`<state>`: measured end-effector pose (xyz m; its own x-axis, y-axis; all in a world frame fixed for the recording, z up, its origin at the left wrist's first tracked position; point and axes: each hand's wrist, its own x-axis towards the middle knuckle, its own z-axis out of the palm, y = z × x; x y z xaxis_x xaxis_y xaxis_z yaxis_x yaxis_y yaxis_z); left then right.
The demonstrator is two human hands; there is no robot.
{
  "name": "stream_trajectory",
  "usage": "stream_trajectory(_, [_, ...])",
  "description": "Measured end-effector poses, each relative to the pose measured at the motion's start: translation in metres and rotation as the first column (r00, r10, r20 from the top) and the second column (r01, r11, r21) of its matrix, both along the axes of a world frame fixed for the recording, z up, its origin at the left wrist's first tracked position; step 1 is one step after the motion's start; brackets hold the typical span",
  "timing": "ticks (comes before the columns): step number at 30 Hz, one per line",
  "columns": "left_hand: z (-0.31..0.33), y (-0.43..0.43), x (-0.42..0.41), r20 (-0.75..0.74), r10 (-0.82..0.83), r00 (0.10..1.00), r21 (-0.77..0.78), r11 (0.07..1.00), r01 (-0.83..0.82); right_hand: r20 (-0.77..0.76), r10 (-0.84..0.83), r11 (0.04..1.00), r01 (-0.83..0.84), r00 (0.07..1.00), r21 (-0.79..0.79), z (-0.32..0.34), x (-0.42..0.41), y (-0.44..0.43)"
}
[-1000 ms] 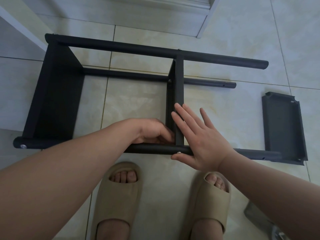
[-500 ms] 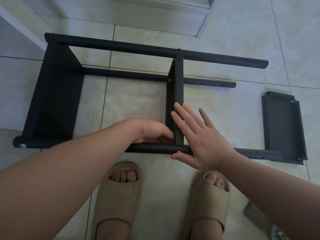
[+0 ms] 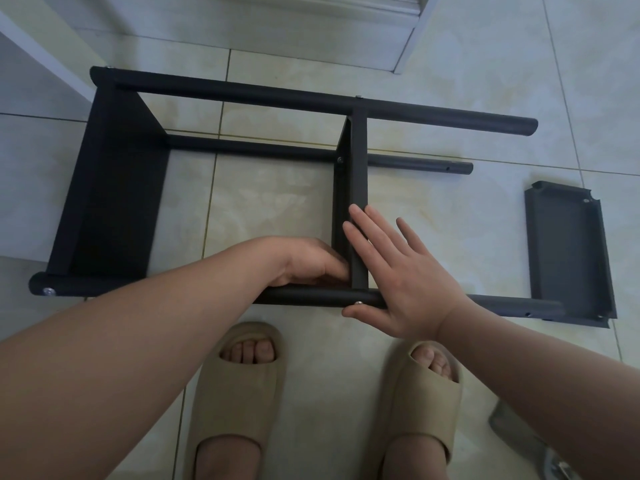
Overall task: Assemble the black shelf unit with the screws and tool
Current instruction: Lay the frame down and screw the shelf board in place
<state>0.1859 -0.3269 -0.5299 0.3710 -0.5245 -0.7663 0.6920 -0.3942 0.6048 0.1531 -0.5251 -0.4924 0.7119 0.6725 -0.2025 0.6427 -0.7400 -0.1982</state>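
As the black shelf unit point(image 3: 114, 202) lies on its side on the floor, poles running left to right, the left hand point(image 3: 308, 261) sits inside the corner where the middle shelf point(image 3: 358, 188) meets the near pole point(image 3: 304, 296). Its fingers are curled, and I cannot tell whether they hold anything. The screw point(image 3: 358, 302) is just beside it. The right hand point(image 3: 405, 289) presses flat on the shelf, fingers straight.

Beige slippers point(image 3: 239, 393) on pale tiled floor point(image 3: 433, 237).
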Motion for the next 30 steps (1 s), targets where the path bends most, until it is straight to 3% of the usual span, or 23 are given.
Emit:
stream_trajectory(9, [0.0001, 0.0037, 0.0007, -0.135, -0.013, 0.991, -0.070, 0.998, 0.004, 0.007, -0.003, 1.000, 0.002, 1.000, 0.015, -0.0004, -0.0001, -0.0001])
stream_trajectory(13, [-0.0017, 0.0002, 0.0013, -0.026, -0.007, 1.000, -0.016, 1.000, 0.007, 0.004, -0.006, 1.000, 0.006, 1.000, 0.012, -0.0002, 0.0001, -0.0009])
stream_trajectory(21, [-0.0016, 0.0026, 0.0008, -0.125, 0.030, 0.992, -0.092, 0.995, -0.041, 0.010, -0.004, 1.000, 0.004, 1.000, 0.022, -0.0007, 0.0001, -0.0004])
stream_trajectory(25, [-0.0002, -0.0001, 0.0007, -0.012, -0.016, 1.000, 0.012, 1.000, 0.016, 0.009, -0.005, 1.000, 0.004, 1.000, 0.018, -0.0003, 0.0003, -0.0001])
stream_trajectory(30, [-0.0021, 0.0028, 0.0010, -0.017, 0.010, 1.000, -0.028, 1.000, -0.010, 0.008, -0.005, 1.000, 0.005, 1.000, 0.018, -0.0006, 0.0004, 0.0000])
